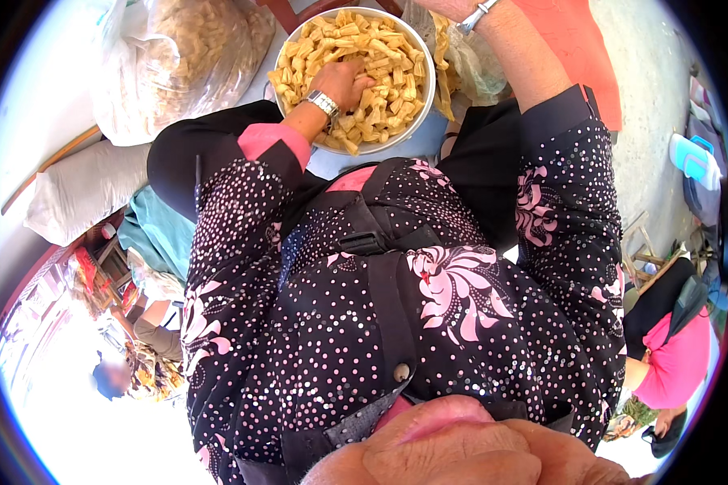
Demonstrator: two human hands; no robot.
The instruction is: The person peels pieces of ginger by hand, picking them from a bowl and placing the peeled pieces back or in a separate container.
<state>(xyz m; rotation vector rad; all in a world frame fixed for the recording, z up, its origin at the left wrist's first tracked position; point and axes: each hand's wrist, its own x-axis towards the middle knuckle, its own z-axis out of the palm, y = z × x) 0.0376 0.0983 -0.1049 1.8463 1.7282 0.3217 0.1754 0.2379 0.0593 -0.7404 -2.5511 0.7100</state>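
Note:
A round white basin (431,91) heaped with yellow knotted strips (394,60), which look like tofu skin knots, stands before me at the top of the view. My left hand (343,85), with a silver watch at the wrist, rests among the knots with its fingers bent; whether it grips one cannot be told. At the upper edge my right hand (452,5) is mostly cut off, a silver bracelet (478,17) on its wrist, and its fingers are hidden. Below it, right of the basin, long yellow strips (443,66) hang beside a clear plastic bag (479,60).
A large clear bag (188,60) full of similar knots stands left of the basin. Near it lie a white sack (91,188) and a wooden stick (51,160). A red sheet (582,60) is at the upper right. Other people sit at both sides.

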